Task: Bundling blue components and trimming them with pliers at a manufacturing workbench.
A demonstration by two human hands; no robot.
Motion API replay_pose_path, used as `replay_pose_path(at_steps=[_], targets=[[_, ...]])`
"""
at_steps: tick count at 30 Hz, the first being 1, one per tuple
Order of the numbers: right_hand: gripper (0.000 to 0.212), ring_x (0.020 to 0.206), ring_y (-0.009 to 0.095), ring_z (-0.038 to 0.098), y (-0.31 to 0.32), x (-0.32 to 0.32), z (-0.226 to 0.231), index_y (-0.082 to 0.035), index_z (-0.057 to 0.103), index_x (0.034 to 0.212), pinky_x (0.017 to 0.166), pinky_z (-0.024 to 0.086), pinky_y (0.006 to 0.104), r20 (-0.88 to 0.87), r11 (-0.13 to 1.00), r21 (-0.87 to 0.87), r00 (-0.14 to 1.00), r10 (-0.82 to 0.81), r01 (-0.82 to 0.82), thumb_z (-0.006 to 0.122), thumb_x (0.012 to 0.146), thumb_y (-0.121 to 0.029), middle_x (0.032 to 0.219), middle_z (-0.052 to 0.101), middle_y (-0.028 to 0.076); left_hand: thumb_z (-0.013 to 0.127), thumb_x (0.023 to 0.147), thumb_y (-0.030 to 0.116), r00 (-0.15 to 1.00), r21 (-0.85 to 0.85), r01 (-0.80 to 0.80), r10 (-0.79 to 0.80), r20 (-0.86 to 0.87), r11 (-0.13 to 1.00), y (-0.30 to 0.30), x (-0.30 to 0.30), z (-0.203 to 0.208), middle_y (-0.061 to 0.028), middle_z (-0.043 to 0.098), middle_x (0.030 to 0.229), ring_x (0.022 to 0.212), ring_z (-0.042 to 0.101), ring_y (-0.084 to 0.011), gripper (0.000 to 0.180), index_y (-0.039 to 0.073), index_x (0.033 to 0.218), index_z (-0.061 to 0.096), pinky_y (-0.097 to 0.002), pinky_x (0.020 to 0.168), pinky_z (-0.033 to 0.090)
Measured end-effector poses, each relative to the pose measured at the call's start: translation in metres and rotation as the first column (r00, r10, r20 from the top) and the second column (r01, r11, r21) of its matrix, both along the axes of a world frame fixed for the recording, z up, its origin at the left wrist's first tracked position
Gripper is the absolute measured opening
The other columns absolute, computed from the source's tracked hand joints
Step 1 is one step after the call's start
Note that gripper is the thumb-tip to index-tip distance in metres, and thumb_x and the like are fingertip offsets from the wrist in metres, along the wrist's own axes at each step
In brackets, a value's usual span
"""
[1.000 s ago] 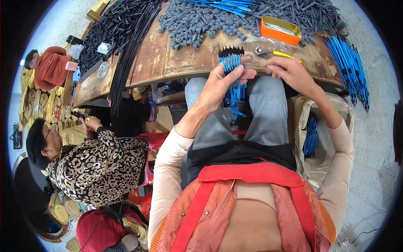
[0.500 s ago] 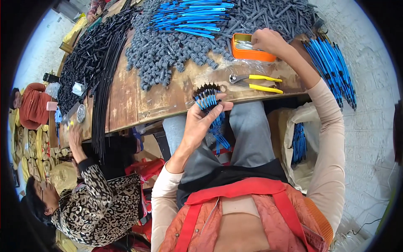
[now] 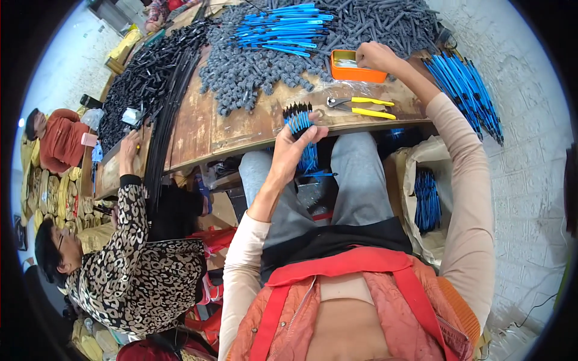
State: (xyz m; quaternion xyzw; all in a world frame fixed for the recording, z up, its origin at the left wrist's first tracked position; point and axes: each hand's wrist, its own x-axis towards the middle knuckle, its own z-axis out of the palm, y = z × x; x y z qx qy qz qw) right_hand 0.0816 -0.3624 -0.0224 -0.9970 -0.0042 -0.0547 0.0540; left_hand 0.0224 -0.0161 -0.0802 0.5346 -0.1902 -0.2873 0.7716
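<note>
My left hand (image 3: pixel 285 157) is closed round a bundle of slim blue-and-black strips (image 3: pixel 298 123), held over the table's front edge. Their black tips point up in a row, and the blue lengths hang below my fingers. At the orange tin (image 3: pixel 359 74), my right hand (image 3: pixel 377 57) has its fingers curled over the rim. Small silvery pieces lie in this tin; my right fingertips are hidden, and what they pinch, if anything, cannot be made out. Pliers with yellow handles (image 3: pixel 372 113) lie on the wood between the tin and the edge.
Grey plastic fittings (image 3: pixel 253 78) are heaped behind, with blue strips (image 3: pixel 286 27) on top. More blue strips (image 3: pixel 465 90) stick out at the right. Long black rods (image 3: pixel 162 126) lie at left. A co-worker (image 3: pixel 144 283) sits left; a pale sack (image 3: pixel 432 153) stands beside my right knee.
The strips in my left hand stand straighter, their hanging ends less crossed. My right hand stays at the tin. The co-worker's hand has moved farther up the table. The whole view has shifted slightly.
</note>
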Motion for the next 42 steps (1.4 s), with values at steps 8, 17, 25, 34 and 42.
replay_pose_path(at_steps=[8, 17, 25, 34, 42], targets=[[0.021, 0.090, 0.033, 0.067, 0.024, -0.022, 0.008, -0.005, 0.071, 0.095, 0.079, 0.052, 0.0397, 0.020, 0.985, 0.171, 0.999, -0.036, 0.032, 0.066, 0.078, -0.017, 0.092, 0.070, 0.015, 0.058, 0.097, 0.017, 0.996, -0.026, 0.043, -0.041, 0.076, 0.999, 0.017, -0.014, 0.004, -0.0108, 0.070, 0.104, 0.097, 0.067, -0.0169, 0.033, 0.005, 0.128, 0.057, -0.0287, 0.085, 0.051], [0.019, 0.074, 0.018, 0.059, 0.180, -0.174, -0.004, -0.003, 0.068, 0.105, 0.067, 0.047, 0.0292, 0.341, 0.748, 0.505, 0.896, 0.285, -0.431, 0.064, 0.088, -0.007, 0.083, 0.061, 0.009, 0.052, 0.100, 0.020, 0.959, 0.040, 0.115, -0.101, -0.264, 0.993, 0.052, -0.088, -0.018, -0.0184, 0.068, 0.105, 0.096, 0.068, -0.0252, 0.033, 0.003, 0.129, 0.053, -0.0387, 0.085, 0.056], [0.043, 0.071, 0.024, 0.052, 0.200, -0.200, -0.013, -0.012, 0.062, 0.126, 0.065, 0.045, 0.0336, 0.177, 0.780, 0.507, 0.930, 0.323, -0.367, 0.059, 0.086, 0.002, 0.082, 0.051, 0.010, 0.053, 0.099, 0.018, 0.932, 0.032, 0.101, -0.083, -0.354, 0.994, 0.056, -0.100, -0.020, -0.0186, 0.069, 0.103, 0.095, 0.069, -0.0262, 0.031, 0.004, 0.126, 0.055, -0.0380, 0.085, 0.057], [0.047, 0.070, 0.024, 0.051, 0.194, -0.193, -0.002, -0.010, 0.060, 0.128, 0.064, 0.044, 0.0336, 0.127, 0.753, 0.579, 0.947, 0.297, -0.313, 0.057, 0.083, 0.005, 0.081, 0.049, 0.011, 0.053, 0.099, 0.019, 0.935, 0.044, 0.116, -0.094, -0.343, 0.992, 0.049, -0.091, -0.008, -0.0211, 0.068, 0.105, 0.098, 0.068, -0.0289, 0.033, 0.003, 0.127, 0.053, -0.0403, 0.086, 0.056], [0.036, 0.074, 0.028, 0.053, 0.184, -0.182, 0.014, -0.005, 0.064, 0.118, 0.070, 0.045, 0.0362, 0.322, 0.799, 0.335, 0.858, 0.400, -0.498, 0.059, 0.083, 0.003, 0.084, 0.054, 0.011, 0.054, 0.099, 0.020, 0.943, 0.060, 0.155, -0.129, -0.306, 0.986, 0.046, -0.089, 0.004, -0.0152, 0.070, 0.102, 0.094, 0.069, -0.0216, 0.030, 0.004, 0.125, 0.057, -0.0337, 0.084, 0.055]])
